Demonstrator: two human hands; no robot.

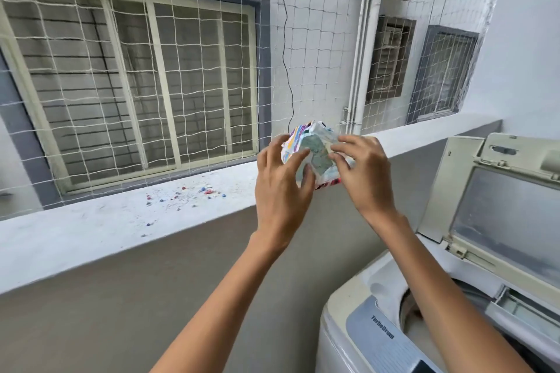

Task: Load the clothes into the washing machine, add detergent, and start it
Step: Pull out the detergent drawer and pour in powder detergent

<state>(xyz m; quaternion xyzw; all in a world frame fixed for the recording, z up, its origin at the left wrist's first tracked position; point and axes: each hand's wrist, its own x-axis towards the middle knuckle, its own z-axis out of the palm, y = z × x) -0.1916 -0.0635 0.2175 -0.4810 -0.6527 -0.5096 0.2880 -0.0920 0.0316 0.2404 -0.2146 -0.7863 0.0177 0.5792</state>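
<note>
Head view: at the lower right, nearest, one washing machine (pixel 378 327) stands with its one lid (pixel 500 206) raised; what the drum holds is too dark to tell. At frame centre, two hands hold one detergent packet (pixel 315 148): the left hand (pixel 281 188) curls round its left side and the right hand (pixel 360 172) pinches its right edge. The packet is above the ledge (pixel 106 227), not the drum, so a sudden tear could spill detergent there. Scattered coloured bits (pixel 194 194) on the ledge are too many to count.

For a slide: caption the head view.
Left hand and right hand hold a crumpled colourful packet near the open white washing machine.
</note>
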